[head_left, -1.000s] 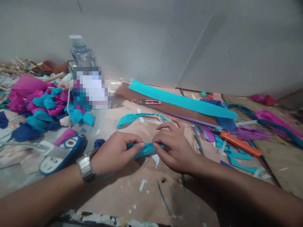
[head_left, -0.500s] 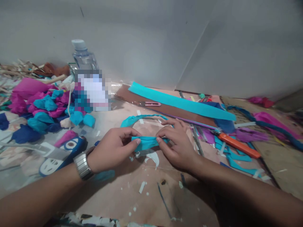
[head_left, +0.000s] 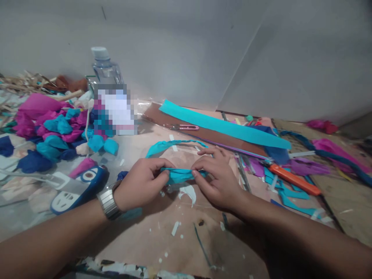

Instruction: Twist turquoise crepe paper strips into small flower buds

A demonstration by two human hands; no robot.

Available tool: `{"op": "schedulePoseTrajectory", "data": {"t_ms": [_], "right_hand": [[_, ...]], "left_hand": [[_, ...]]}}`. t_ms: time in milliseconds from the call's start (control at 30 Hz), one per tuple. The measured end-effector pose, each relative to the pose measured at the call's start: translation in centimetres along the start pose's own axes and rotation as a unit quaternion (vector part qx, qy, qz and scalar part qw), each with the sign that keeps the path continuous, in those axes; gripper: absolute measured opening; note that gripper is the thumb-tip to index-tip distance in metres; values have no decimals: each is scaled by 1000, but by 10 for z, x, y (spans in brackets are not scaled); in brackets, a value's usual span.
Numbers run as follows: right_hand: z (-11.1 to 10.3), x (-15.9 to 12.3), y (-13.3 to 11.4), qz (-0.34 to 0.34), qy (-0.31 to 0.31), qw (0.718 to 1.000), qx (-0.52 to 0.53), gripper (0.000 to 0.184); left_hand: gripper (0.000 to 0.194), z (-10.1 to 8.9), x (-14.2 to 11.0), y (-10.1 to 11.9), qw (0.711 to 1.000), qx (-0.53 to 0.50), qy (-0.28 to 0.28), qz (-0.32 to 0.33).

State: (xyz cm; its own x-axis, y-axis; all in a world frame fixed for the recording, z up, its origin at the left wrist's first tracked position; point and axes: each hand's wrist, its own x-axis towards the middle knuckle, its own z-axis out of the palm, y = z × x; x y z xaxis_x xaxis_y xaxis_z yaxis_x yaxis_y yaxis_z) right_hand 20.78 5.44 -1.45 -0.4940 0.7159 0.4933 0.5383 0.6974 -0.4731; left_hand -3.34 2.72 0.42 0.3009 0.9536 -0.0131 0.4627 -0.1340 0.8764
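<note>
A small strip of teal crepe paper point(head_left: 179, 175) is stretched between both hands just above the work surface. My left hand point(head_left: 141, 185), with a metal watch point(head_left: 108, 202) on its wrist, pinches the strip's left end with thumb and fingers. My right hand point(head_left: 216, 176) pinches the right end, its other fingers curled. A curved teal paper strip point(head_left: 171, 144) lies on the table just behind the hands.
A pile of crumpled magenta, teal and blue paper balls point(head_left: 49, 131) sits at left beside a water bottle point(head_left: 105, 71). A long teal paper sheet point(head_left: 226, 126) on brown card lies behind, with pink snips point(head_left: 183, 127). An orange cutter point(head_left: 292, 177) and paper scraps lie at right.
The hands lifted the teal strip slightly and drew it farther from me. The strip looks more bunched between the fingers now.
</note>
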Motion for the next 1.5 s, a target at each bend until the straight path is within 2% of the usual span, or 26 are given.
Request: {"op": "schedulePoseTrajectory", "data": {"t_ms": [267, 533, 633, 700, 767, 833, 900, 967, 1100, 1233, 1300, 1500], "right_hand": [[1, 1, 1, 9, 12, 1000, -9, 13], [3, 0, 5, 26, 14, 1000, -5, 14], [3, 0, 4, 13, 5, 1000, 1, 14], [1, 0, 2, -7, -18, 1000, 12, 13], [0, -1, -1, -30, -43, 998, 18, 12], [-1, -2, -4, -56, -60, 997, 14, 11], [-1, -3, -6, -79, -75, 994, 8, 10], [-1, -5, -7, -94, -91, 991, 8, 9], [-2, -6, -8, -91, -101, 990, 22, 7], [-2, -6, -6, -84, -89, 992, 30, 12], [-1, -5, -6, -84, -84, 992, 29, 8], [3, -5, -7, -84, -81, 993, 19, 5]], "left_hand": [[29, 0, -1, -6, 995, -93, 39, -20], [32, 0, 1, -2, 978, -193, 33, -77], [36, -2, 1, 1, 973, -210, 18, -92], [34, -4, 2, 2, 979, -187, 2, -79], [31, -4, 3, 2, 989, -143, -15, -35], [37, -3, 3, 2, 991, -116, -70, -13], [37, -1, 2, 2, 983, -109, -144, -24], [34, 2, 0, 2, 976, -97, -193, -32], [32, 6, -5, 4, 978, -68, -194, -35], [31, 7, -5, 3, 983, -48, -173, -43], [31, 8, -5, 2, 984, -41, -166, -41], [33, 13, -6, 1, 981, -62, -182, -38]]}}
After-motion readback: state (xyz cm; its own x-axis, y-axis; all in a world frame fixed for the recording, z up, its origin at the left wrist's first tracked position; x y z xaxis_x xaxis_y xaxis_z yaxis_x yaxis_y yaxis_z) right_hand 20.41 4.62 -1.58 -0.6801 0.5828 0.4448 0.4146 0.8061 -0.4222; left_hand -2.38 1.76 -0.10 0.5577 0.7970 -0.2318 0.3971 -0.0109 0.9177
